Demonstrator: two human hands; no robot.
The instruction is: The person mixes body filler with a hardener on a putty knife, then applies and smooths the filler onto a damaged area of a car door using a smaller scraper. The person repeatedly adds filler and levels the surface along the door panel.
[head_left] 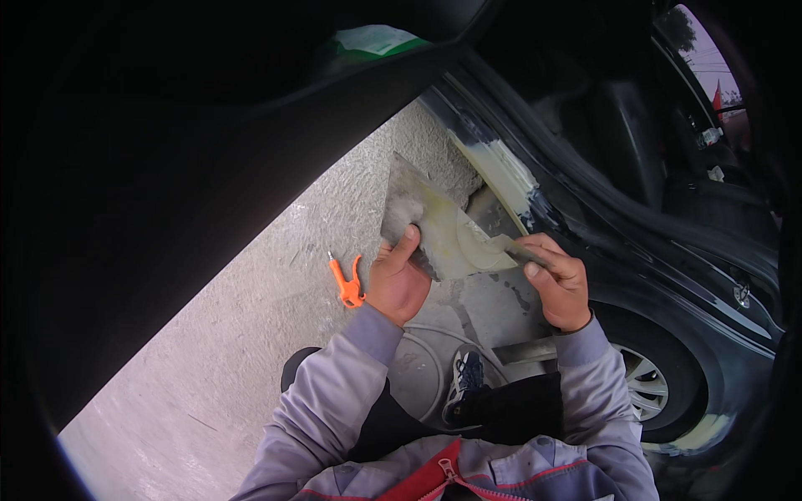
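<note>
My left hand [399, 280] grips a flat, thin mixing board [430, 213] by its near edge, thumb on top. The board is smeared with pale, yellowish-grey filler [476, 244]. In my right hand [555, 284] is a putty knife [522, 251], held between thumb and fingers; its blade rests at the board's right corner, in the filler. Just beyond the board runs a dark car's door sill [501, 171], which carries a pale patch of filler.
An orange air blow gun [347, 284] lies on the concrete floor [276, 267] left of my left hand. A pale hose [439, 363] curls near my shoe [468, 376]. The dark open car door [209, 167] fills the left side. A rear wheel [643, 380] stands at the right.
</note>
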